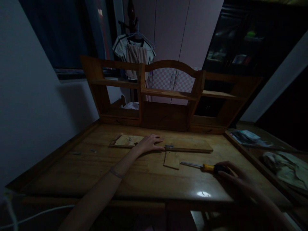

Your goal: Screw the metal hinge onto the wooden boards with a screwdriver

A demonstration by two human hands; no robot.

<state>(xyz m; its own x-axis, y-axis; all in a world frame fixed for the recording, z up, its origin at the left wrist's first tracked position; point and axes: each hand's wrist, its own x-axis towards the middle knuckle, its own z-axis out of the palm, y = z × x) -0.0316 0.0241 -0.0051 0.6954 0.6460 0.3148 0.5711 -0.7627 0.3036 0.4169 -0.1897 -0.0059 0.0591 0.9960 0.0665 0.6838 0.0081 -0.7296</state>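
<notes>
The wooden board [190, 145] lies under the spread left hand [149, 143], while the right hand [231, 173] grips a screwdriver [209, 167].

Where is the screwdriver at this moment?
In the head view, the screwdriver is right of centre over the desk, its handle in the right hand and its tip beside the small wooden piece.

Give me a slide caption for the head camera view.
Left hand over a long wooden board, right hand holding a yellow-and-black screwdriver by its handle.
</notes>
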